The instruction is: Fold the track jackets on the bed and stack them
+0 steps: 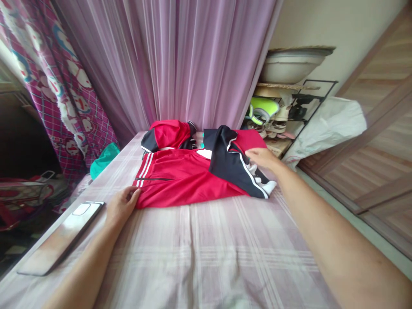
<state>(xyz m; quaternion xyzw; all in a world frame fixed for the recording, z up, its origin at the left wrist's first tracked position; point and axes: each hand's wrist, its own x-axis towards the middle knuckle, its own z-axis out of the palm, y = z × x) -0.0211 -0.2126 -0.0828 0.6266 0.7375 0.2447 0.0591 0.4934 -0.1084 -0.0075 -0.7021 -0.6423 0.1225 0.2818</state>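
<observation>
A red track jacket [183, 182] with a black, white-edged part [230, 161] lies across the cloth-covered surface. Three white stripes and a dark zip line show near its left end. My left hand [124, 201] has its fingers closed on the jacket's lower left edge. Over at the right end, my right hand [262, 158] is closed on the dark fabric, with its fingertips partly hidden. Behind the jacket sits a bunched red and black garment [170, 135]. Another red piece of fabric [251, 138] lies flat beneath the black part, by my right hand.
A phone [64, 238] lies face down at the left edge of the checked cloth [206, 253]. Purple curtains [199, 64] hang behind. Right of the surface stand a rack [317, 103] with a basin [292, 66] and shoes, and a white bag [334, 124]. Teal fabric [104, 161] sits at left.
</observation>
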